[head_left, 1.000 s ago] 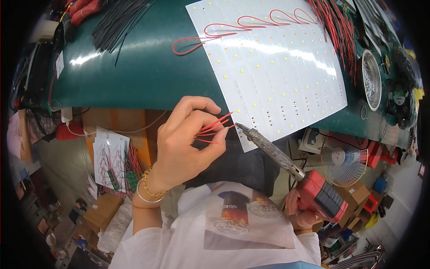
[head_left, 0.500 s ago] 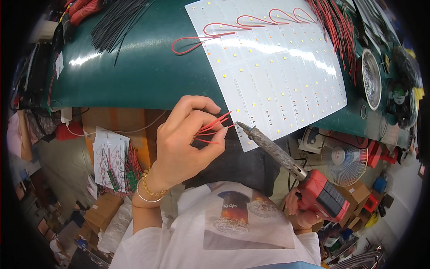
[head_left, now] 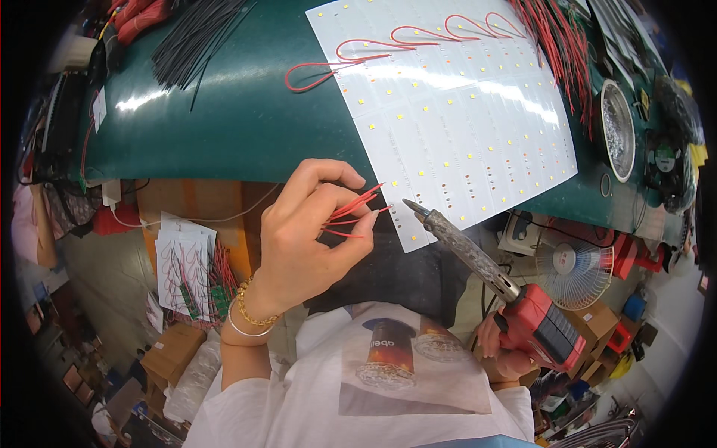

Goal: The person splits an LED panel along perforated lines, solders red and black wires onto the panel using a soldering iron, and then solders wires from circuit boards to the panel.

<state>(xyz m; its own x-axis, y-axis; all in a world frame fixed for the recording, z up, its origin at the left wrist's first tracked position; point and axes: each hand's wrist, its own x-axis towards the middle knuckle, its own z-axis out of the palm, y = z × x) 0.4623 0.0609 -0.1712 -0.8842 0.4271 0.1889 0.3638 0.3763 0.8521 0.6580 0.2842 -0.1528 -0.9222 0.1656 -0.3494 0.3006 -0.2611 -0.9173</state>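
Note:
My left hand (head_left: pixel 310 235) pinches several short red wires (head_left: pixel 351 212), their ends pointing at the near left edge of a white LED circuit board panel (head_left: pixel 441 142). One wire's bare tip lies at that edge, by a row of small pads. In my right hand (head_left: pixel 502 349) is a soldering iron gun with a red and black body (head_left: pixel 539 327). Its metal barrel slants up and left, and the dark tip hovers over the panel just right of the wire end. Looped red wires (head_left: pixel 373 51) run across the panel's far part.
The panel lies on a green table (head_left: pixel 246 127), overhanging its front edge. Black wires (head_left: pixel 198 45) lie far left, red wires (head_left: pixel 560 60) far right, beside a metal bowl (head_left: pixel 618 131). Below stand a fan (head_left: pixel 573 261), cardboard boxes (head_left: pixel 172 351) and white boards with wires (head_left: pixel 185 269).
The soldering iron's tip has shifted right and slightly up, away from the wire end at the panel's edge. The panel has moved slightly left; my left hand is almost still.

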